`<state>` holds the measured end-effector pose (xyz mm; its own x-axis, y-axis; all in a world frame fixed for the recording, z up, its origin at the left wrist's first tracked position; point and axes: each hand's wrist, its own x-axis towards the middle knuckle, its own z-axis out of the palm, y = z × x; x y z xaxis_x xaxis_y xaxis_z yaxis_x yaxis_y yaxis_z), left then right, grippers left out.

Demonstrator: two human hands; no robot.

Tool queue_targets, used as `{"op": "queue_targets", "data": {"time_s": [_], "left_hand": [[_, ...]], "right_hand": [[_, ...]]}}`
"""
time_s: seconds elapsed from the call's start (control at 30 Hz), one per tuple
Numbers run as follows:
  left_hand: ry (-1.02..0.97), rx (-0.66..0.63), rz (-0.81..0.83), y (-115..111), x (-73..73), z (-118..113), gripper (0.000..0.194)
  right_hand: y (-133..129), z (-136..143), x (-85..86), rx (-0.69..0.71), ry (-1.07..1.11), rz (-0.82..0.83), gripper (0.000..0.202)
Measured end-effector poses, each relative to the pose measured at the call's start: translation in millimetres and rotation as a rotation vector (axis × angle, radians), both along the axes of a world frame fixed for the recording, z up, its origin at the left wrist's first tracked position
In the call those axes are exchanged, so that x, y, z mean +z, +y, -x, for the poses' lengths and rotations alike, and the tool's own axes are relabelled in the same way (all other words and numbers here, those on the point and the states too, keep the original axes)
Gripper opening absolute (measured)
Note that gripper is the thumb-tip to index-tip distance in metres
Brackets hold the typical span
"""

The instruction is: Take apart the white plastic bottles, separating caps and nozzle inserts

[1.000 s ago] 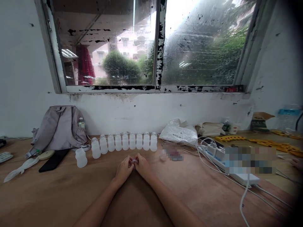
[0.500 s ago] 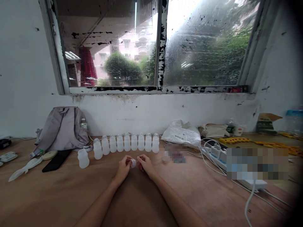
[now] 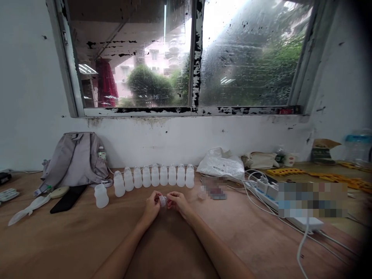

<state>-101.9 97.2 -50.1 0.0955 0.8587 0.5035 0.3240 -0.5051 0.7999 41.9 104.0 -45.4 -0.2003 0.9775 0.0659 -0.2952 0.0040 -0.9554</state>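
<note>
My left hand is closed on a small white bottle ring, tilted on its side above the tabletop. Close by on the ring's right, my right hand has its fingertips pinched together; what lies between them is too small to make out. Behind both hands stands a row of several frosted white baby bottles topped with clear covers. An open-topped frosted bottle stands apart at the row's left end, nearer to me. To the right of my right hand lies a small clear piece, perhaps a cover.
Left are a grey backpack, a black phone and a translucent plastic strip. A white plastic bag lies at the back right. Cables run to a white power strip; yellow parts lie beyond.
The ring has turned in my left fingers, showing more of its side. My right fingertips have come closer to it. The whole view has shifted slightly.
</note>
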Motion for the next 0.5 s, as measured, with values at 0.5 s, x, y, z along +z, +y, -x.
{"op": "queue_targets", "data": {"time_s": [0.5], "left_hand": [[0.291,0.104,-0.26,-2.8,18.8,32.0,0.024]], "right_hand": [[-4.2,-7.1,6.0,0.015,-0.016,0.019,0.031]]}}
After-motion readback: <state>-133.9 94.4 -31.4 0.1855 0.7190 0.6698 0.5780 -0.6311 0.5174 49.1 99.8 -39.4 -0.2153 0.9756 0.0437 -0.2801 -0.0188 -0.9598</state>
